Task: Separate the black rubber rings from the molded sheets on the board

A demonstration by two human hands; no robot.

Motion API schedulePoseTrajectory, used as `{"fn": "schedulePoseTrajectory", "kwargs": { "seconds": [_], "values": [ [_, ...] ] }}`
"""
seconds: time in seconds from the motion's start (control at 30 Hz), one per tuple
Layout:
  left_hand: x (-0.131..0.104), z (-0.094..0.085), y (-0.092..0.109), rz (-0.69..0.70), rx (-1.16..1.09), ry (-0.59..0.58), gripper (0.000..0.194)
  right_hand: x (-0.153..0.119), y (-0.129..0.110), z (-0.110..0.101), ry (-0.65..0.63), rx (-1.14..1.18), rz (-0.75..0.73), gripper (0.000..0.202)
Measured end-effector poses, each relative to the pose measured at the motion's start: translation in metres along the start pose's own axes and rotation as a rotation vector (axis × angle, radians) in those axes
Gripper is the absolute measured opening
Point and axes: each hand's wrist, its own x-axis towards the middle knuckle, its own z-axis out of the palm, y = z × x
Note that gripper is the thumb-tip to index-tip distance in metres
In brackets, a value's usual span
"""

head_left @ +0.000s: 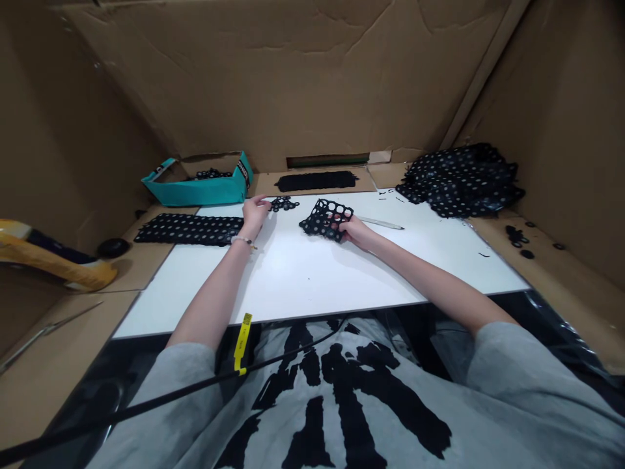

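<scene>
My right hand (pixel 355 231) grips a black sheet full of round holes (pixel 319 218) by its right edge, fingers closed on it, above the white board (pixel 293 280). The upper part of the sheet shows open holes, while its lower part is bunched and darker. My left hand (pixel 256 212) is at the left end of a small pile of black rings (pixel 284 204), its fingers apart and partly hidden from me. Under my left wrist lies the end of a flat black strip with rows of pale dots (pixel 190 229).
A teal open box (pixel 195 192) holds more black rings. A dark strip (pixel 317 181) lies at the back, and black dotted sheets (pixel 463 179) are heaped right. A white pen (pixel 383 223), loose rings (pixel 516 238), tweezers (pixel 46 331) and a yellow roll (pixel 53 254) lie around. Cardboard walls enclose the workplace.
</scene>
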Motion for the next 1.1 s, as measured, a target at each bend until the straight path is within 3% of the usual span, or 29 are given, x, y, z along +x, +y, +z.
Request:
{"fn": "schedulePoseTrajectory", "kwargs": {
  "seconds": [0.13,0.2,0.37,0.53,0.7,0.97,1.1],
  "values": [
    [-0.011,-0.005,0.022,0.161,0.097,-0.049,0.036,0.003,0.000,-0.001,0.005,0.021,0.009,0.032],
    [-0.016,-0.008,0.027,0.175,0.233,-0.072,0.035,0.002,-0.002,0.000,0.009,0.043,0.047,0.030],
    [-0.013,-0.019,0.012,0.031,0.533,-0.092,0.044,-0.003,-0.008,0.004,0.012,0.080,0.079,0.024],
    [-0.005,-0.021,-0.002,-0.019,0.547,-0.121,0.019,-0.004,-0.007,0.004,0.004,0.057,0.074,0.019],
    [-0.004,-0.027,0.002,0.037,0.558,-0.053,0.032,-0.004,-0.007,0.003,0.007,0.055,0.066,0.018],
    [0.006,-0.062,0.012,0.095,0.472,0.180,0.035,-0.004,-0.006,0.003,-0.017,0.028,0.048,0.018],
    [0.005,-0.059,0.006,0.073,0.548,0.143,0.033,-0.002,-0.004,0.001,-0.031,0.014,0.038,0.019]
  ]
}}
